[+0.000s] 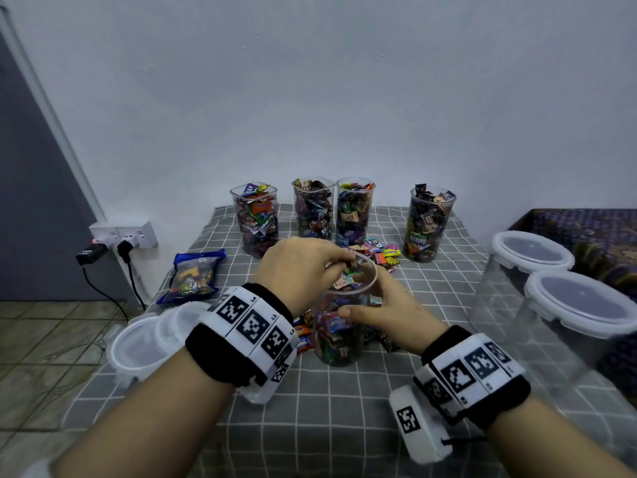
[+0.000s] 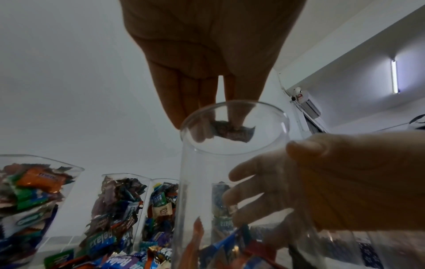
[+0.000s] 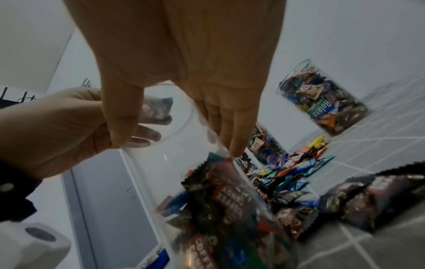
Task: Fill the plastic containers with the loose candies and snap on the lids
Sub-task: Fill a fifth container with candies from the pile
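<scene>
A tall clear plastic container (image 1: 339,326) stands mid-table, partly filled with wrapped candies. My right hand (image 1: 382,310) grips its side, thumb in front and fingers behind (image 3: 236,143). My left hand (image 1: 303,270) hovers over the container's mouth (image 2: 232,125) and pinches a dark wrapped candy (image 2: 232,132) just inside the rim; the same candy (image 3: 161,111) shows through the wall in the right wrist view. Loose candies (image 1: 379,253) lie behind the container and more (image 1: 303,336) at its base. Clear lids (image 1: 144,343) lie at the table's left edge.
Several candy-filled open containers (image 1: 315,208) line the back of the grey checked tablecloth (image 1: 327,408). A blue candy bag (image 1: 193,276) lies at the left. Two large lidded containers (image 1: 579,305) stand at the right. A wall socket with plugs (image 1: 120,239) sits at the left.
</scene>
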Motion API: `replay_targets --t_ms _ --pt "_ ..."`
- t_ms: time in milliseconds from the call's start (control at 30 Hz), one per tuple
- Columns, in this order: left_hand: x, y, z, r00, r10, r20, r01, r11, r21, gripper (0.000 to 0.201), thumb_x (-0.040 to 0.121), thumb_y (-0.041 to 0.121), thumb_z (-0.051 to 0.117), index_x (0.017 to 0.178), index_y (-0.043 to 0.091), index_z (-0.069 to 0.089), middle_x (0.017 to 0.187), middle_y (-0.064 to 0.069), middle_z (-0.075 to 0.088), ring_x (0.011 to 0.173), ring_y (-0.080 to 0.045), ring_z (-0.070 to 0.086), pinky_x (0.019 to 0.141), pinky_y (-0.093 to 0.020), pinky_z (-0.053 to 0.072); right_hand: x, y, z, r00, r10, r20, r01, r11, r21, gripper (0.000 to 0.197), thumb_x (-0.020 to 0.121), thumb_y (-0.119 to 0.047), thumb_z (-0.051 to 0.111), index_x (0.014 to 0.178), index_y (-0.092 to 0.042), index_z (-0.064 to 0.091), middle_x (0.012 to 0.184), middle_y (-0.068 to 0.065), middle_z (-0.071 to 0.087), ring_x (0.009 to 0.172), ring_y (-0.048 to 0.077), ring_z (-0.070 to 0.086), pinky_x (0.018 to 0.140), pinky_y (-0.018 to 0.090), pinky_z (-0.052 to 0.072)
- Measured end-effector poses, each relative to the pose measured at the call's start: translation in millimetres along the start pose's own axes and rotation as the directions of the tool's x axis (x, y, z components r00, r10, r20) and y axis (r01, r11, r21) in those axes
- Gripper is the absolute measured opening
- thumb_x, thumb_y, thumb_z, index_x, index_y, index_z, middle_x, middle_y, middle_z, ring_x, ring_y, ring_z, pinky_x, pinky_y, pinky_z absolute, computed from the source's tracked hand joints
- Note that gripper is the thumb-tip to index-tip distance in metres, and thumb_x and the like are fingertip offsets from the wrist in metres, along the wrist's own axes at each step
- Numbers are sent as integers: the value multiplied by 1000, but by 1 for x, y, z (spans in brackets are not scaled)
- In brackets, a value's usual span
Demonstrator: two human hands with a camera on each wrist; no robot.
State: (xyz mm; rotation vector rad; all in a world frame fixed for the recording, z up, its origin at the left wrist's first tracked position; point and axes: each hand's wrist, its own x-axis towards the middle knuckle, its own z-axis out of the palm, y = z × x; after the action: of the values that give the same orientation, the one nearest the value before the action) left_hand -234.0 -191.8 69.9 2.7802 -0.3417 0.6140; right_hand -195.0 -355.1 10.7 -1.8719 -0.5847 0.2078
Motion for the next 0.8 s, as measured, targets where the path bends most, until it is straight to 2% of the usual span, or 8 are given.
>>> replay_targets --t_ms 100,200,300,400,433,533,667,800 --pt "0 -1 0 1000 -10 -8 10 1000 -14 25 91 41 54 108 33 70 115 13 67 105 -9 61 87 -31 48 0 2 -1 1000 3 6 -3 1000 20 66 74 -16 78 127 -27 40 123 -8 54 112 -2 51 83 5 43" --pt "-1 -3 1 994 -47 -94 30 983 -180 33 84 45 52 106 29 72 106 10 71 96 -10 64 81 -31 51 1 2 -1 1000 -14 -3 15 999 40 67 73 -12 78 126 -25 40 121 -7 55 108 -4 53 83 4 43" --pt "-2 -7 0 981 -130 -146 87 959 -272 22 89 33 60 108 27 71 101 8 71 92 -10 64 81 -29 51 1 0 -2 1000 -16 24 15 999 45 69 72 -10 79 128 -22 39 122 -5 56 109 -1 54 88 11 45" --pt "-2 -15 0 959 -254 -124 208 932 -299 26 91 27 57 115 31 66 93 7 69 84 -12 63 77 -27 49 1 -4 -9 996 18 88 -13 999 -51 73 72 -12 80 130 -25 37 125 -8 53 116 7 51 100 30 45" --pt "-1 -20 1 951 -292 -103 248 918 -310 28 92 25 55 118 32 64 90 6 69 82 -13 63 77 -29 50 2 -4 -11 992 35 119 -22 994 -111 75 72 -11 79 132 -25 37 126 -8 52 117 8 49 101 32 44" --pt "1 -37 7 924 -381 -8 366 892 -264 38 91 20 54 127 34 56 101 0 70 88 -19 64 82 -38 52 5 -5 -22 971 143 191 -59 920 -386 84 73 -14 78 142 -22 31 132 -7 44 118 8 41 100 25 36" --pt "4 -56 19 888 -401 227 412 911 -1 52 88 24 59 137 33 43 134 -1 55 112 -22 56 90 -33 46 17 5 -28 955 245 166 -80 754 -652 93 74 -25 76 148 -23 19 148 2 31 132 20 35 108 32 33" --pt "8 -69 49 756 -373 538 336 926 170 89 75 37 75 147 30 23 151 -4 32 132 -25 39 103 -39 40 31 25 -24 941 310 139 -63 561 -825 102 70 -37 78 148 -22 14 150 4 24 134 24 32 106 39 38"
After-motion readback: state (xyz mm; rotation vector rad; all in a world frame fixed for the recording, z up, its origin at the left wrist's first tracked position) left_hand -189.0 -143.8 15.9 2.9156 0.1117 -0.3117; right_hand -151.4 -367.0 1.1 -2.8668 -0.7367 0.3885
